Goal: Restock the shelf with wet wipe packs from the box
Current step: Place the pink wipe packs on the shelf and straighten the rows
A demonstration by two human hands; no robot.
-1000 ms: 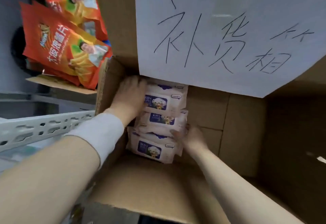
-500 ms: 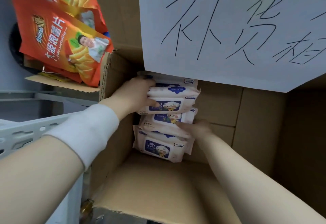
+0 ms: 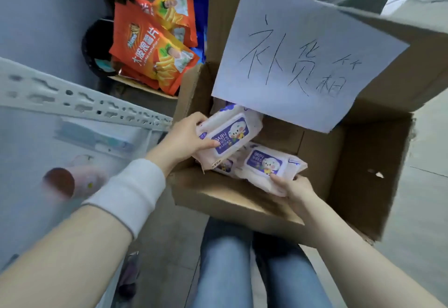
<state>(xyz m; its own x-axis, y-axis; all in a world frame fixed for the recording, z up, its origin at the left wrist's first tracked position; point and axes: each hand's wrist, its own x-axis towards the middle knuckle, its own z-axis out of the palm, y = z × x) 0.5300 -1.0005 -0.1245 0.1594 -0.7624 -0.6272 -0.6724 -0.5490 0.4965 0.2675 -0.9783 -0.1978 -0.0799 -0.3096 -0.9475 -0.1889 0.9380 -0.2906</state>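
A: Now that both hands are up off the stack, log the state, nearest first.

B: Right hand (image 3: 294, 189) grips one wet wipe pack (image 3: 266, 164) by its near edge, thumb on top, fingers underneath. The pack sits over the near side of the box (image 3: 363, 174).

A: Left?

B: Left hand (image 3: 186, 138) pinches a second pack (image 3: 228, 135) at its left end, thumb on the label. The pack is tilted, label up, just above and left of the first. Their corners overlap; cannot tell if they touch.

A: Change against half a second ago?

B: Then both hands were on packs stacked in the box's far left corner. Now each hand has one pack lifted clear and drawn toward the person.

A: Remaining stock?

B: A third pack (image 3: 224, 165) shows beneath the held ones, and another pack (image 3: 230, 109) lies behind, under the paper sign (image 3: 303, 60). The count is uncertain because the view is blocked.

A: Meaning for the task?

B: Judgement: two packs are extracted. The carry leftward to the shelf (image 3: 84, 103) comes next; its slotted rail is near the left hand. The shelf contents are blurred. More trips look likely. Beyond, the crisp bags (image 3: 150, 51) lie apart from both hands.
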